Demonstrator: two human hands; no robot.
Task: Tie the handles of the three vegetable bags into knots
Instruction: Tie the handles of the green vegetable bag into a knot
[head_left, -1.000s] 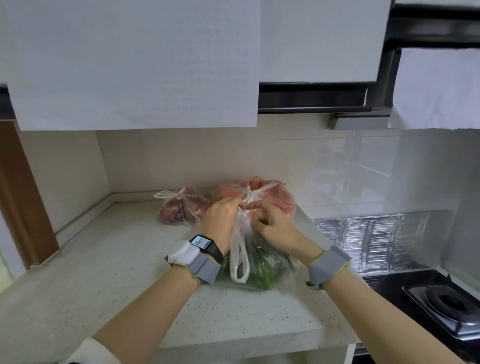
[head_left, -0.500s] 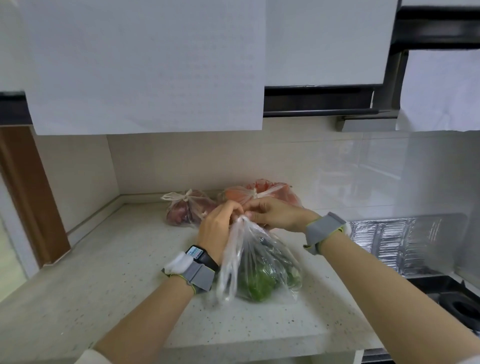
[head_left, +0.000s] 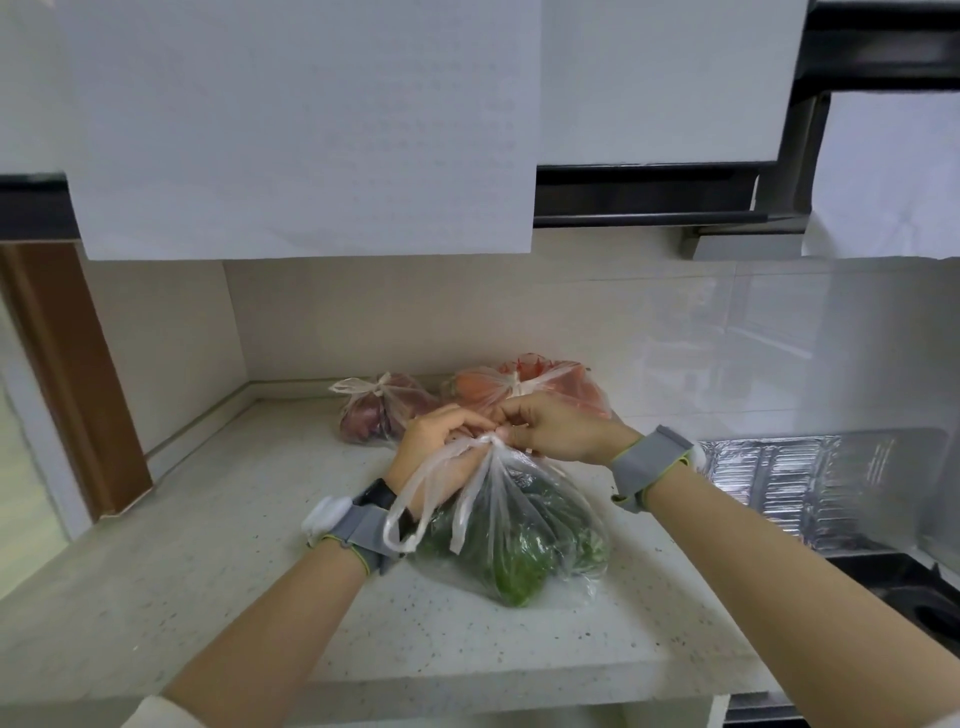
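Pinching the gathered handles (head_left: 485, 441) of the clear bag of green vegetables (head_left: 519, 545), my left hand (head_left: 434, 441) and right hand (head_left: 553, 428) meet just above it, each grip closed tight on thin twisted plastic. The bag sits on the speckled tabletop (head_left: 208, 545), towards its front edge. One handle loop (head_left: 415, 488) hangs loose over my left wrist. I judge the film soft, light, slippery and easily torn, so the hold belongs close to the knot, not on the sagging body. Behind, near the wall, the purple bag (head_left: 374, 415) and the orange bag (head_left: 550, 382) sit already knotted.
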